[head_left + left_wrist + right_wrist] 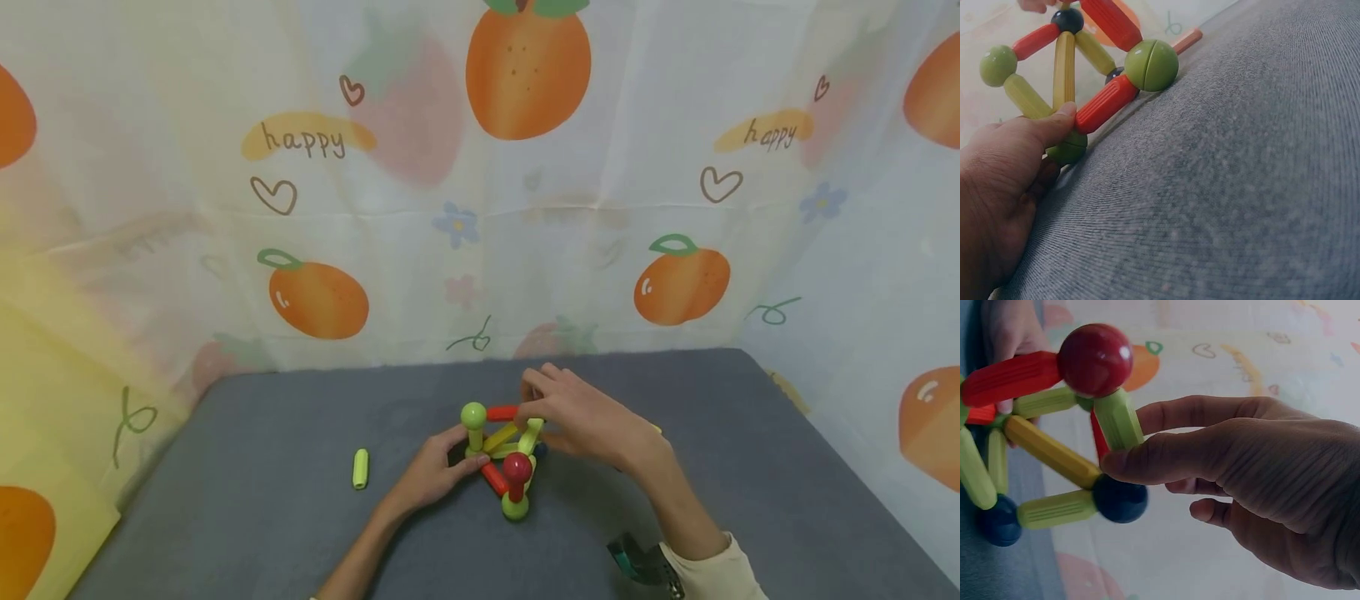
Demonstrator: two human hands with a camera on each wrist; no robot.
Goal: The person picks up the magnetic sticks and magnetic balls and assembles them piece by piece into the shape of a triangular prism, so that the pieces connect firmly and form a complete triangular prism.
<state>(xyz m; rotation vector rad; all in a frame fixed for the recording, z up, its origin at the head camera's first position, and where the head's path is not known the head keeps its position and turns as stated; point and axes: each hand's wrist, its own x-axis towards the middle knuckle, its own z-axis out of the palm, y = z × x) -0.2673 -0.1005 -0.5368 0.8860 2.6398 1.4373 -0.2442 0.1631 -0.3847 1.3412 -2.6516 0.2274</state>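
A frame of ribbed rods and balls stands on the grey table, with a red ball (517,468) on an upright red rod and a light green ball (473,416) on another upright. My left hand (431,475) holds it low on the left, the thumb on a green ball (1067,150) where several rods meet. At the far right corner my right hand (588,417) pinches a light green rod (1119,422) between thumb and fingers. This rod runs from the red ball to a dark blue ball (1120,500). A yellow rod (1054,450) also meets the blue ball.
A loose light green rod (360,468) lies to the left on the grey tablecloth (262,500). Something small and yellow (657,428) shows partly behind my right wrist. A fruit-printed cloth (420,275) hangs along the table's back edge.
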